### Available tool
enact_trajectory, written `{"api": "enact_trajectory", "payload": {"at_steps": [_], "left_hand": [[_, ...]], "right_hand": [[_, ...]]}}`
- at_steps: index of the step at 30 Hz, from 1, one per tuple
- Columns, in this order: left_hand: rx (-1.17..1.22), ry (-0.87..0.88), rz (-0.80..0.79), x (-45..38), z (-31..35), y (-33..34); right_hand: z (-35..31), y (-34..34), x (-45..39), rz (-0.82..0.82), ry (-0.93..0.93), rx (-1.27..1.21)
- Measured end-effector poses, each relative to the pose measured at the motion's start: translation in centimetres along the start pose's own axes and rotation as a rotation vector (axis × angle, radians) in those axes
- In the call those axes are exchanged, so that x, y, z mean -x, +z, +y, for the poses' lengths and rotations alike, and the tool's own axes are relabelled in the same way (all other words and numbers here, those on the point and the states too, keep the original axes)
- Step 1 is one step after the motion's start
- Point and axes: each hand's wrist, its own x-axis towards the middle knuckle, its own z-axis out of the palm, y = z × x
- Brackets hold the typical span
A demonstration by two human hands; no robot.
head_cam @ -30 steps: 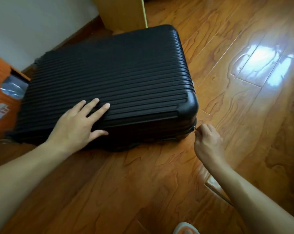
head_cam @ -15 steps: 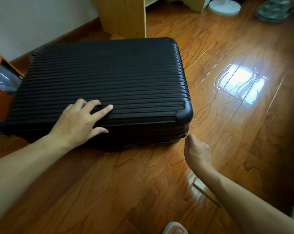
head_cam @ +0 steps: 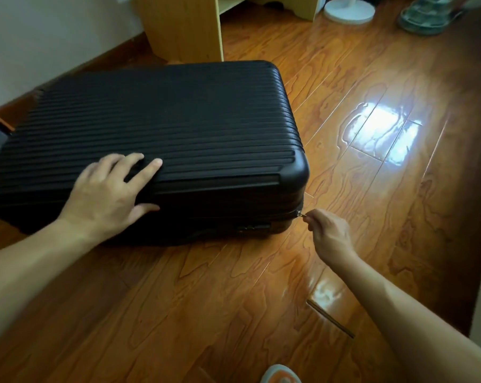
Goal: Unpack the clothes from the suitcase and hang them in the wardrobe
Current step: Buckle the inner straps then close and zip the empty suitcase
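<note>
A black ribbed hard-shell suitcase lies flat and closed on the wooden floor. My left hand rests flat on its lid near the front edge, fingers spread and straight. My right hand pinches the small metal zipper pull at the suitcase's front right corner. A combination lock shows on the front side. No clothes are visible, and the wardrobe is not in view.
A light wooden furniture panel stands just behind the suitcase. A white round fan base and a shoe sit at the back right. The white wall runs along the left. My shoe tip shows at the bottom.
The view has tilted up, revealing more floor behind the suitcase. My right hand stays on the zipper pull at the front right corner. My left hand has kept its place on the lid.
</note>
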Motion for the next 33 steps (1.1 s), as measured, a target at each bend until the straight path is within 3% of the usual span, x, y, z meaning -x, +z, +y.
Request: {"api": "enact_trajectory", "payload": {"at_steps": [4, 8, 11, 13, 15, 17, 19, 22, 26, 30, 33], "left_hand": [[-0.009, 0.023, -0.017, -1.0, 0.8, 0.6], [0.083, -0.009, 0.004, 0.0, 1.6, 1.2], [0.251, -0.202, 0.067, 2.9, 0.0, 1.7], [0.37, -0.566, 0.091, 5.5, -2.5, 2.4], [0.489, -0.912, 0.083, 7.1, -5.1, 2.8], [0.536, -1.053, -0.009, 7.4, -7.8, 2.9], [0.516, -1.046, -0.114, 6.8, -10.5, 2.8], [0.39, -1.033, -0.227, 5.2, -14.6, 3.1], [0.33, -1.083, -0.535, 4.5, -16.9, 3.3], [0.169, -0.827, -0.532, 5.6, -14.3, 2.0], [0.236, -0.568, -0.522, 7.3, -8.0, 0.0]], "right_hand": [[-3.5, 2.7, 2.3, -0.047, 0.009, -0.03], [-5.2, 4.2, 2.9, -0.176, 0.324, -0.058], [-7.2, 2.3, 3.2, -0.152, 0.371, 0.042], [-10.7, 1.2, 3.3, -0.022, 0.093, 0.091], [-14.7, 0.8, 2.7, 0.074, -0.391, 0.197], [-18.2, 1.0, 0.1, 0.055, -0.698, 0.319], [-21.0, 1.8, -3.6, -0.053, -0.764, 0.48], [-21.5, 3.0, -8.1, -0.254, -0.585, 0.636], [-18.9, 2.7, -8.5, -0.253, -0.572, 0.699], [-15.0, -1.2, -10.0, -0.214, -0.614, 0.714], [-12.0, -5.5, -10.8, -0.282, -0.406, 0.823]]}}
